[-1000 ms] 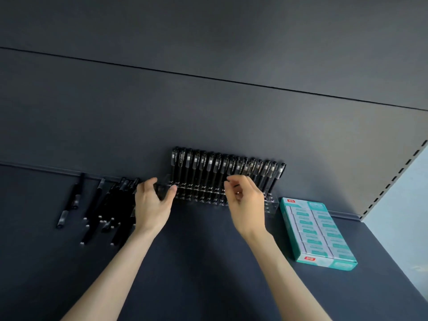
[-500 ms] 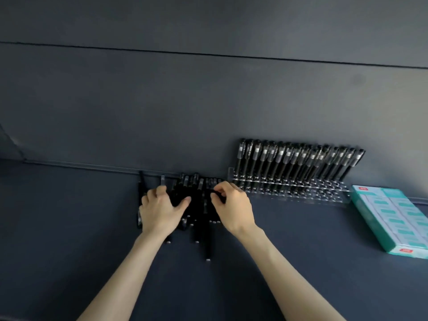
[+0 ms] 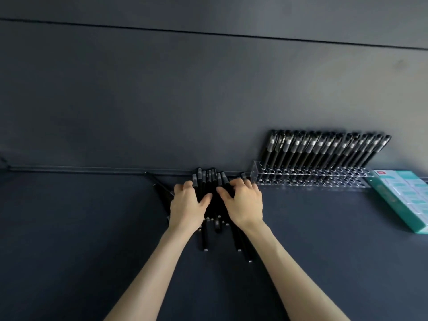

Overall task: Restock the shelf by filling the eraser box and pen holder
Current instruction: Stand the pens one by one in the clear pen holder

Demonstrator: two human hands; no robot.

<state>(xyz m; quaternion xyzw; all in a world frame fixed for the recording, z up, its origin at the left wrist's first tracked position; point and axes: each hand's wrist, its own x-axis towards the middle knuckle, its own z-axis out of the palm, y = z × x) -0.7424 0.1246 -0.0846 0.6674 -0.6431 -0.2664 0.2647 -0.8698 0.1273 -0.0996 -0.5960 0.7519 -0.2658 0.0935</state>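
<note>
I have both hands down on the loose pile of black pens (image 3: 209, 181) that lies against the back edge of the shelf (image 3: 92, 251), left of the middle. My left hand (image 3: 187, 206) lies palm-down on the left side of the pile with its fingers (image 3: 179, 188) curled loosely over the barrels, and my right hand (image 3: 243, 205) does the same on the right side; the thumbs point toward each other across the pens. Both hands are partly closed around the bundle as if gathering it, but I cannot tell whether either has a firm hold on any one pen. A few strays lie at an angle just left of the pile, and some barrels poke out toward the front edge below my wrists. The clear pen holder (image 3: 312, 178) stands against the back edge to the right, just beside my right hand; its back row looks full of upright pens, while the front rows show open holes. The eraser box (image 3: 403, 200) lies near the right edge, and I judge it already filled. So the erasers seem done, and the remaining pens are what is left.
</note>
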